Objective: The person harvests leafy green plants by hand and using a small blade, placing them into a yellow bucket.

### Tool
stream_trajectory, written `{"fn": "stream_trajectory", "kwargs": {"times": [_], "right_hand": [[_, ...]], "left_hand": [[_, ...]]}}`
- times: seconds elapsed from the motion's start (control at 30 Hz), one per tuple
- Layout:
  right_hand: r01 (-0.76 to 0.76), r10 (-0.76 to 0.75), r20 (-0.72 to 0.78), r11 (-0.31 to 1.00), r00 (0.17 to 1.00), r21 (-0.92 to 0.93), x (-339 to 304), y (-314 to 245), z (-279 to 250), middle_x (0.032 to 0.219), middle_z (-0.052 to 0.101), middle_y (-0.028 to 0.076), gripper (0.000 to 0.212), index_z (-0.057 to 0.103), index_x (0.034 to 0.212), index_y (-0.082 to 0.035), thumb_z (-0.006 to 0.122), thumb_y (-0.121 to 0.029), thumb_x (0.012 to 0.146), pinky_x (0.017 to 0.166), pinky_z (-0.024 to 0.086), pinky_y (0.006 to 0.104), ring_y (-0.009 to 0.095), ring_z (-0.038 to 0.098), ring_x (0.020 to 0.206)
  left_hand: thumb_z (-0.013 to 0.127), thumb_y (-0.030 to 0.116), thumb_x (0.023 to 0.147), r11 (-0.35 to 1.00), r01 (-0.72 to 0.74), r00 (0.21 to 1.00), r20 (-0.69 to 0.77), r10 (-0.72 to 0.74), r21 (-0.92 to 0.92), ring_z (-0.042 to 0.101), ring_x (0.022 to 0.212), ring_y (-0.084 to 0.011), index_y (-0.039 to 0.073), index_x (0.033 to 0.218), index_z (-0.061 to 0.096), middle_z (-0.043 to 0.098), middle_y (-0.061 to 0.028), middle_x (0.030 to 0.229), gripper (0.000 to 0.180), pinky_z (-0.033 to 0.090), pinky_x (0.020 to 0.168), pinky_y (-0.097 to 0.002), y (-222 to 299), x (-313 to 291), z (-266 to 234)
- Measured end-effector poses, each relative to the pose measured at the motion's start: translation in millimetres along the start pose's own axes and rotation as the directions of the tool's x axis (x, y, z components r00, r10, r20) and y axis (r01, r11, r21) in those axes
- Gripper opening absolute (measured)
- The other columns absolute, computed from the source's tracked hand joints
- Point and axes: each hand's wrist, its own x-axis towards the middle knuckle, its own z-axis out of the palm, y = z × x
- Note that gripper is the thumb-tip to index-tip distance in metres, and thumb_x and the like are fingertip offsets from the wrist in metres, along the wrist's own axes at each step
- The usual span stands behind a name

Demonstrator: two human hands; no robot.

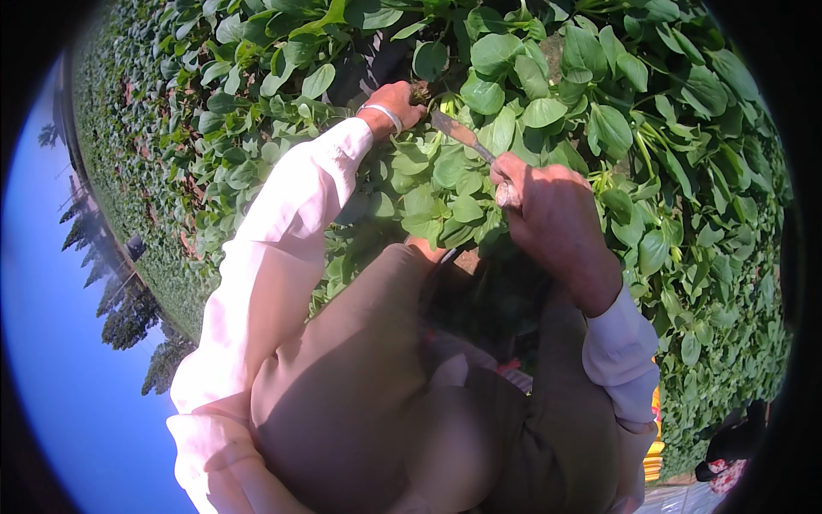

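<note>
Leafy plants [610,128] everywhere, too many to count; right grip [552,218] wrapped round one knife-like tool [460,131], left grip [394,107] near its tip (murky there, can't tell if closed).

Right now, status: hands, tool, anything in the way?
Left hand among broad-leaved green plants, grip unclear. Right hand grips brownish flat-bladed metal tool, tip toward left hand. Plants crowd the tool's tip.

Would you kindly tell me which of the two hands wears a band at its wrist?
The left hand, which has a silvery band around its wrist; the right hand shows none and grips a bladed tool instead.
</note>
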Motion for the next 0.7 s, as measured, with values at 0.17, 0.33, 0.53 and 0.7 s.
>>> {"fn": "stream_trajectory", "kwargs": {"times": [0.17,0.33,0.53,0.7], "right_hand": [[0.012,-0.012,0.019,1.000,1.000,0.001,0,1,-4,0.067,0.058,0.013,0.018,0.057,0.097,-0.014,0.060,-0.013,0.079,0.064,0.044,0.0449,0.035,0.058,0.066],[0.039,-0.038,-0.025,0.998,0.999,0.058,4,-1,-3,0.065,0.057,0.015,0.019,0.058,0.096,-0.012,0.060,-0.012,0.077,0.063,0.044,0.0456,0.035,0.056,0.062],[0.074,-0.073,0.074,0.997,0.995,-0.008,1,-2,-5,0.066,0.057,0.016,0.018,0.061,0.094,-0.009,0.060,-0.012,0.077,0.062,0.044,0.0469,0.037,0.056,0.064],[0.004,-0.005,0.030,1.000,1.000,0.022,0,-4,-13,0.065,0.057,0.015,0.017,0.061,0.093,-0.012,0.059,-0.010,0.076,0.061,0.044,0.0469,0.037,0.056,0.066]], "left_hand": [[0.075,0.029,0.078,0.841,0.137,0.990,0.092,-0.104,-0.524,0.060,0.088,-0.0193,-0.006,0.109,0.058,0.065,-0.0121,0.099,0.050,0.048,0.079,-0.0329,-6,-18,-16],[0.072,0.038,0.082,0.749,0.009,0.972,-0.169,-0.162,-0.663,0.059,0.096,-0.0155,-0.002,0.110,0.061,0.065,-0.0093,0.104,0.050,0.045,0.086,-0.0283,-23,-35,-71],[0.053,0.026,0.097,-0.113,-0.368,0.911,-0.382,0.154,-0.923,0.061,0.079,-0.0183,0.003,0.107,0.057,0.062,-0.0059,0.090,0.025,0.052,0.076,-0.0355,-57,-62,-126],[0.054,0.032,0.097,0.195,-0.227,0.962,-0.188,0.200,-0.954,0.046,0.054,-0.0118,0.007,0.099,0.056,0.052,0.0010,0.074,0.026,0.046,0.058,-0.0232,-58,-76,-147]]}}
